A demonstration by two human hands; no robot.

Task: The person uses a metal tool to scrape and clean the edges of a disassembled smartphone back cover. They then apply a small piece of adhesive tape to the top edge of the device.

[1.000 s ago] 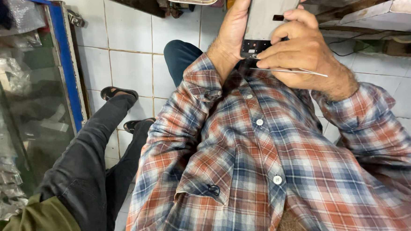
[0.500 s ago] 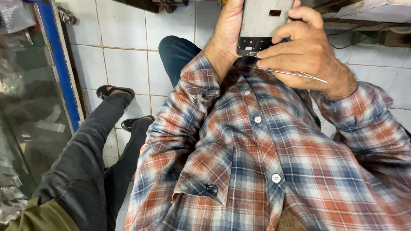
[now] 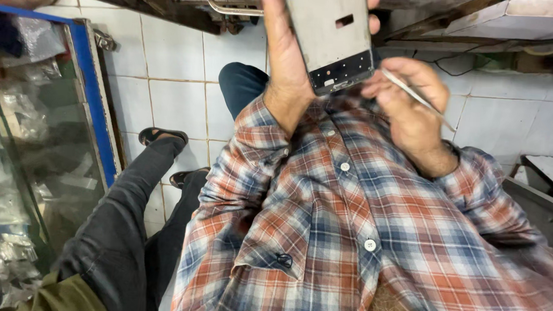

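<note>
Head view, looking down my chest. My left hand (image 3: 291, 61) is wrapped round the edge of a phone frame (image 3: 329, 35), thumb side on the left edge, fingertips just showing past its right edge near the top. It's a firm closed grip. Frame is held up in the far centre of the scene, grey metal back toward me, small rectangular cutout near the top right, dark strip with connector parts along its lower end.

My right hand (image 3: 411, 109) is just right of the frame's lower corner, fingers curled shut around thin metal tweezers (image 3: 416, 98). The tweezers run diagonally across the hand, tip pointing up-left close to the frame's lower right corner. Can't tell if the tip touches it.

Below: my plaid shirt (image 3: 348, 235). Left: another person's leg in dark trousers (image 3: 128, 217), sandal (image 3: 162, 135) on the white tiled floor (image 3: 178, 100). Far left: blue-framed glass cabinet (image 3: 96, 102).
</note>
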